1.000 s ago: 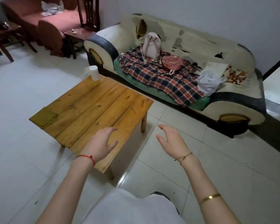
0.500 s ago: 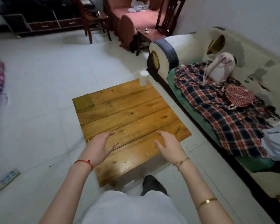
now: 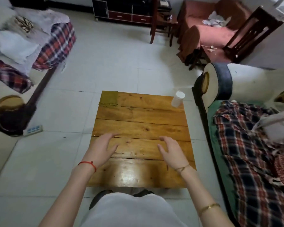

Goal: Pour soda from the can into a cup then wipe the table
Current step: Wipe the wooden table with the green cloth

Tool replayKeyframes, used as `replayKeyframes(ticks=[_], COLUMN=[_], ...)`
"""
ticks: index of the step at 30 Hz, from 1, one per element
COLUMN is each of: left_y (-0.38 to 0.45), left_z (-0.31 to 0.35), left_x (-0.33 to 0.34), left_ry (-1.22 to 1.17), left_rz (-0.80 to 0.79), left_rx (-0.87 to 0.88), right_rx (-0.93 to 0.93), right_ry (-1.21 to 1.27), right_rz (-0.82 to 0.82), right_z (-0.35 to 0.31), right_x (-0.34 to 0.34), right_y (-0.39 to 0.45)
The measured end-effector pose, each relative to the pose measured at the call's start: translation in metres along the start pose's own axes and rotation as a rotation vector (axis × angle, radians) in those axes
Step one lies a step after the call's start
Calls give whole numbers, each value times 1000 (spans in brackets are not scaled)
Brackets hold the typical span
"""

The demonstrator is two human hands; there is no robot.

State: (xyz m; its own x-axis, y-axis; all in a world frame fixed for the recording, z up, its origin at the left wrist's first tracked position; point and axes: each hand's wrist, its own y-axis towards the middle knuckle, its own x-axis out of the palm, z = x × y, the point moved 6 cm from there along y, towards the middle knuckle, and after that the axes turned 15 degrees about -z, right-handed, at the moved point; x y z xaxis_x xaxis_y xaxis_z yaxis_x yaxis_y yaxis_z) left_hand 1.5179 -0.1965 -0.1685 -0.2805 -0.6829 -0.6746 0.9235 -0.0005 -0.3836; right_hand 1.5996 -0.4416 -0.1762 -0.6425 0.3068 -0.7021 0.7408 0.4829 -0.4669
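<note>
Both hands over low square plank-wood table (image 3: 143, 126), nothing held. Left hand (image 3: 102, 149) and right hand (image 3: 171, 150) relaxed, fingers loosely spread. White plastic cup (image 3: 177, 99) at far right corner, about 1 o'clock from right hand, well apart. Olive-green folded cloth (image 3: 108, 98) at far left corner, 12 o'clock from left hand.

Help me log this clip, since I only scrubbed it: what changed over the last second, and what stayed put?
The view swung round to face the wooden table square on. Both hands came over its near half: left hand, right hand, neither gripping anything. Unchanged: the white cup on the far right corner, the olive cloth on the far left corner. No can shows.
</note>
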Motion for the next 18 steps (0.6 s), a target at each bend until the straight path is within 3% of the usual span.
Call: replayKeyframes(ticks=[10, 18], left_y=[25, 102], left_z=[-51, -120], left_x=[2, -29], left_ry=[-209, -297], left_rz=[137, 218], left_rx=[-250, -410], right_rx=[-8, 108], right_ry=[131, 237], right_rz=[-98, -228], right_z=[-3, -17], right_x=[3, 9], right_y=[78, 195])
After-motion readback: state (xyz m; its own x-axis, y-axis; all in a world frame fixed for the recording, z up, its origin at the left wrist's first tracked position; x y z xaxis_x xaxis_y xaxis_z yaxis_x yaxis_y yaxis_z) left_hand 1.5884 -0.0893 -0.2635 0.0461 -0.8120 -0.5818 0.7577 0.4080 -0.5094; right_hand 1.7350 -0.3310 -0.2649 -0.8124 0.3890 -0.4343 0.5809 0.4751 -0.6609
